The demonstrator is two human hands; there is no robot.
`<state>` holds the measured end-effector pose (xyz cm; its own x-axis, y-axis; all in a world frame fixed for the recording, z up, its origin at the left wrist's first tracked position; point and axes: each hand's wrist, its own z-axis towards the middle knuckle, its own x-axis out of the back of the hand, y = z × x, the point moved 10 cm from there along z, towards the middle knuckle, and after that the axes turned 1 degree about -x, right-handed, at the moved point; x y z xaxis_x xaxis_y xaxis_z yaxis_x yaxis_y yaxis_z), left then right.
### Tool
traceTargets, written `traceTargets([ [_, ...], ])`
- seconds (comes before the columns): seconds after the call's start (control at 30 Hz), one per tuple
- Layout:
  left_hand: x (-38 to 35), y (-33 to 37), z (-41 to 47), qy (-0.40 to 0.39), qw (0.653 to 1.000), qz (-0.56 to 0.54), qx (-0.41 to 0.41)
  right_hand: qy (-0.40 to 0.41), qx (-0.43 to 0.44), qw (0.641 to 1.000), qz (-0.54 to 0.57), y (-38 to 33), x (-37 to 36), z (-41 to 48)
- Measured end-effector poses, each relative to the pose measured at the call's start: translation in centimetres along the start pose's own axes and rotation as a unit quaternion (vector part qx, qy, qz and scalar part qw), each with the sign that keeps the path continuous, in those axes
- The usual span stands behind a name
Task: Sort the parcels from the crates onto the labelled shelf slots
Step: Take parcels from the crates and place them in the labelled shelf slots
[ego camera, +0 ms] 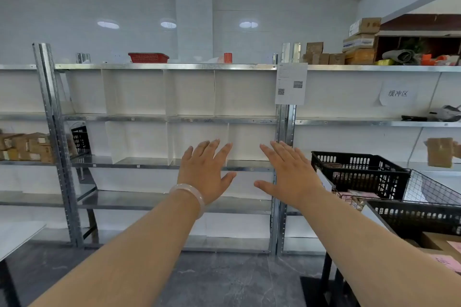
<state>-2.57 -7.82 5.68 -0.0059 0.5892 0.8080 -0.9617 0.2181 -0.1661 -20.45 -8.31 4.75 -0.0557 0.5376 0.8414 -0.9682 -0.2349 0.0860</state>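
The middle shelf [164,66] is bare metal, with white dividers [169,92] splitting two of its levels into slots. On its top lie a red basket [148,57] and a red cylinder [227,57]. The right shelf [374,68] carries brown boxes [324,56] on top and a lone box [440,152] lower down. The left shelf [25,162] holds stacked cartons [25,146], with a black crate [80,139] near them. All stand on a grey floor [224,281].

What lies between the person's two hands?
Nothing: in the head view the gap between the left hand and the right hand is bare, with only the shelf behind it.
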Motion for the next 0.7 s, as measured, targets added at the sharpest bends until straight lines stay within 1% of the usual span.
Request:
traceTargets([
  [0.17,-0.8,-0.3,-0.6,0.008,1.0,0.012,0.009,0.008,0.028,1.0,0.006,-0.6,-0.9,-0.2],
  [0.4,-2.4,-2.2,-2.2,0.0,0.999,0.025,0.029,0.003,0.072,0.997,0.041,-3.9,-3.4,0.7],
  [0.57,-3.9,-6.4,-2.8,-0.008,0.997,0.034,0.063,-0.003,0.089,0.994,0.067,-7.1,-5.6,2.9],
  [0.7,-5.7,-10.5,-3.2,-0.016,0.995,0.036,0.088,-0.007,0.117,0.989,0.09,-11.3,-7.6,5.6],
])
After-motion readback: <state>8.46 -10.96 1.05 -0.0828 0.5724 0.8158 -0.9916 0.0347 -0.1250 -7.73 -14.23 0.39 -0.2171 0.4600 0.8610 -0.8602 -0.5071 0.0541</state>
